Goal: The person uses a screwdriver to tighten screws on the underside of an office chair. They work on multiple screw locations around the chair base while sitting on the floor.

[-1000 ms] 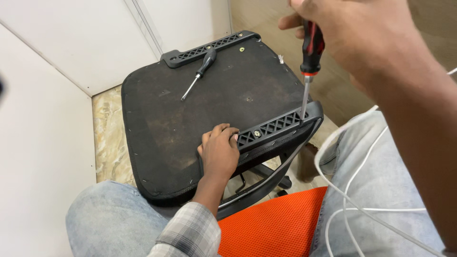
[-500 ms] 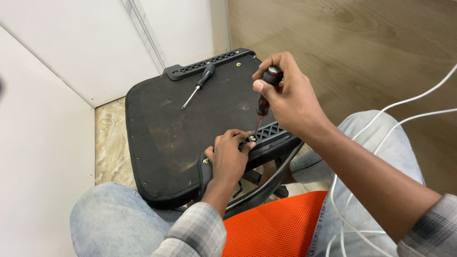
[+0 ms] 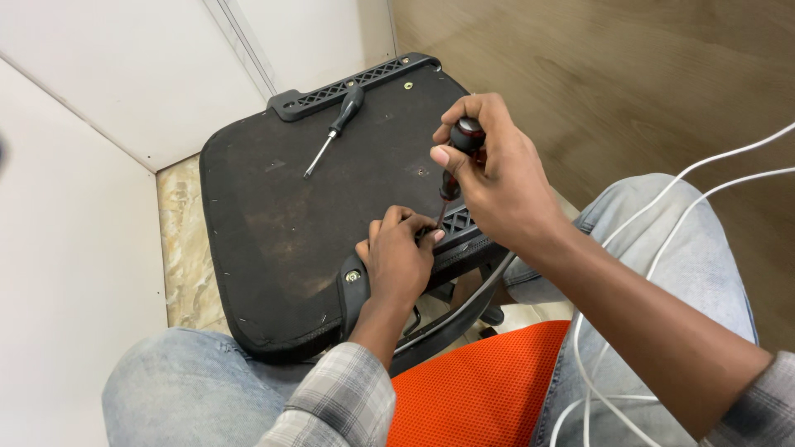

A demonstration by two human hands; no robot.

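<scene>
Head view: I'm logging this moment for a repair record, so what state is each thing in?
Black upturned chair seat panel: lying underside up across the person's lap.
Red-and-black-handled screwdriver: upright, tip down at the near bracket.
Black slotted bracket, near edge: on the seat, partly covered by hands.
Spare black-handled screwdriver: lying loose on the seat.
Left hand: resting at the bracket.
Right hand: grip closed around the handle.

A seat panel [image 3: 273, 215] is lying at the frame's centre; a spare screwdriver [image 3: 335, 128] is resting on its upper part, cables [image 3: 662, 223] are running at right.
</scene>
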